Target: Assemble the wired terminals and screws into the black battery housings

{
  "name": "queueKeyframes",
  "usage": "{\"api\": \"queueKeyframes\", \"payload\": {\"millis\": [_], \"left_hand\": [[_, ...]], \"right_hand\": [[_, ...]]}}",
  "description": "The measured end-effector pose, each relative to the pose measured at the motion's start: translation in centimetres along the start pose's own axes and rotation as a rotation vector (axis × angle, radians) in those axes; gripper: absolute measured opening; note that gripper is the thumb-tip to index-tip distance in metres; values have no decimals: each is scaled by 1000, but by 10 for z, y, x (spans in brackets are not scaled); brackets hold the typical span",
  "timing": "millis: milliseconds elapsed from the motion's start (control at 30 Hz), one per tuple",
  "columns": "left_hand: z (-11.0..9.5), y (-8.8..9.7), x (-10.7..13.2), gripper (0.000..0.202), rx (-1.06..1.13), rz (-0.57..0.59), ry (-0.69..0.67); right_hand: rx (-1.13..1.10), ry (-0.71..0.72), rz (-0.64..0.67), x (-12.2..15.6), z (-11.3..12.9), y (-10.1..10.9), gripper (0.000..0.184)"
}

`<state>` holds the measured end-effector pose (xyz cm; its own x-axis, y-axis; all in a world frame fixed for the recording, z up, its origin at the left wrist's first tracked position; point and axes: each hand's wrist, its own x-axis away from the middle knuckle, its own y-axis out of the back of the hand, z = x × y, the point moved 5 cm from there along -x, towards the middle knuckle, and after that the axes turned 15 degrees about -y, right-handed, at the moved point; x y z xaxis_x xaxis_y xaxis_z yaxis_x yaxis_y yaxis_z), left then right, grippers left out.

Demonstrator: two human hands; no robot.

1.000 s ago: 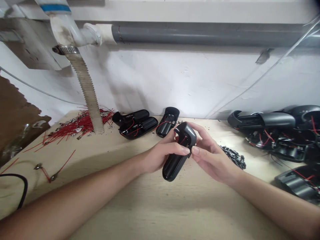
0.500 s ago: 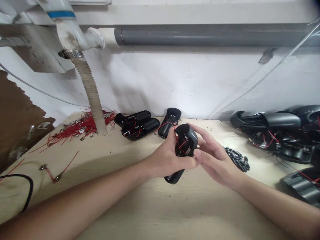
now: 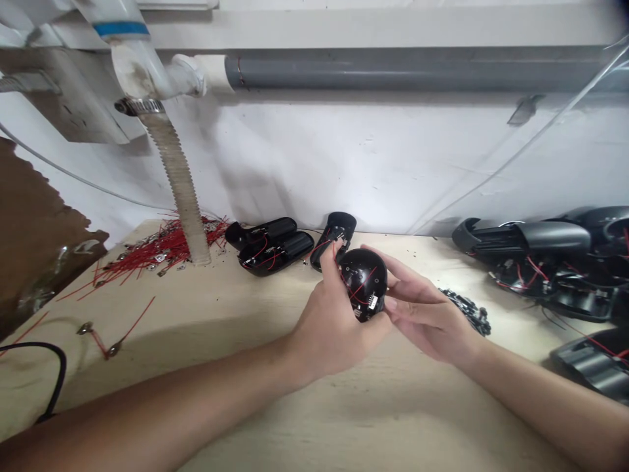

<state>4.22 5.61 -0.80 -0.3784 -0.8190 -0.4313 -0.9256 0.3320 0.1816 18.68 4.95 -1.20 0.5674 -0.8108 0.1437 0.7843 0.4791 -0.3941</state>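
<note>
A black plastic housing (image 3: 362,272) with a rounded end, red wires and a small white connector is held above the middle of the table, its hollow side facing me. My left hand (image 3: 327,324) wraps round it from the left, thumb along the near edge. On the other side my right hand (image 3: 430,314) has its thumb and fingers closed at the housing's right edge, by the connector. Whether a small part is between those fingertips is hidden. Just behind stands a similar black housing (image 3: 339,226) on the table.
Two more housings (image 3: 278,252) lie by the wall, left of centre. Red wires with metal tabs (image 3: 147,252) are heaped around a ribbed hose (image 3: 174,164). Small black parts (image 3: 466,311) lie beyond my right hand. Several housings (image 3: 555,239) are piled at the right.
The housing has tipped in my hands, so its round hollow interior now faces me and the outer side with lettering is out of sight. My left hand has turned with it.
</note>
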Motion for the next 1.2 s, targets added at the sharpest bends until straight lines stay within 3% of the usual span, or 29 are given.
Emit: {"api": "queueKeyframes", "payload": {"millis": [200, 367, 667, 1000, 1200], "left_hand": [[2, 3, 0, 103, -55, -32, 16], [0, 2, -3, 107, 43, 67, -17], [-3, -2, -5, 102, 474, 221, 148], [0, 0, -10, 65, 560, 229, 191], [0, 1, -9, 63, 530, 233, 190]], "right_hand": [[37, -2, 0, -2, -3, 3, 63], [106, 28, -8, 1, -2, 2, 60], [193, 75, -9, 3, -6, 0, 73], [255, 103, -111, 1, -6, 1, 65], [280, 129, -152, 3, -7, -1, 62]]}}
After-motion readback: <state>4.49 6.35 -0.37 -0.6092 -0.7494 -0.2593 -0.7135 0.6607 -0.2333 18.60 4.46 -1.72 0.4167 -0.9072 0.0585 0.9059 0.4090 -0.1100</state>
